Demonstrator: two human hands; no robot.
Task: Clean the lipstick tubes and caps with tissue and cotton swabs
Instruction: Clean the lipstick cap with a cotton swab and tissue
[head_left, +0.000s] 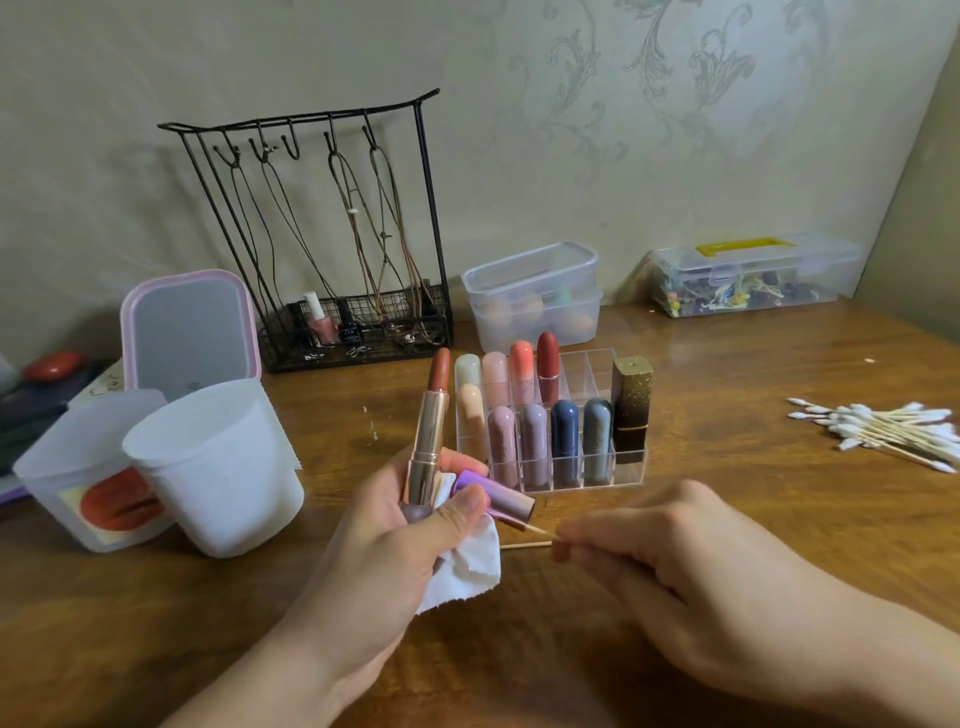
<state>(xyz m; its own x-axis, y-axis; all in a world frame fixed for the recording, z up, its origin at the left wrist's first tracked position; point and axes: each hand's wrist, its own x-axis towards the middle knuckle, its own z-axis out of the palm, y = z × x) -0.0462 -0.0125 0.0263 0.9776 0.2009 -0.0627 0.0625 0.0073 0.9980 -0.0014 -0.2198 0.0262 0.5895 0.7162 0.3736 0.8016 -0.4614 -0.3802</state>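
Right hand (675, 566): nearest item; fingertips pinch a cotton swab (537, 531), its tip entering the open mouth of the purple cap (498, 496).

Left hand (410, 525): grasps three things at once, namely the cap, an uncapped lipstick (434, 415) standing upright, and a tissue (467, 566) hanging below.

Risks, judged: the crowded grip may let the cap twist or slip; the exposed bullet could smear fingers or tissue; a hard push might snap the thin stick.

Organizer (608, 473): just behind, holding further tubes.

I cannot read any text from here. The dark nail polish bottle (349, 328) inside the black wire rack (358, 332) carries small white lettering, but it is too blurred.
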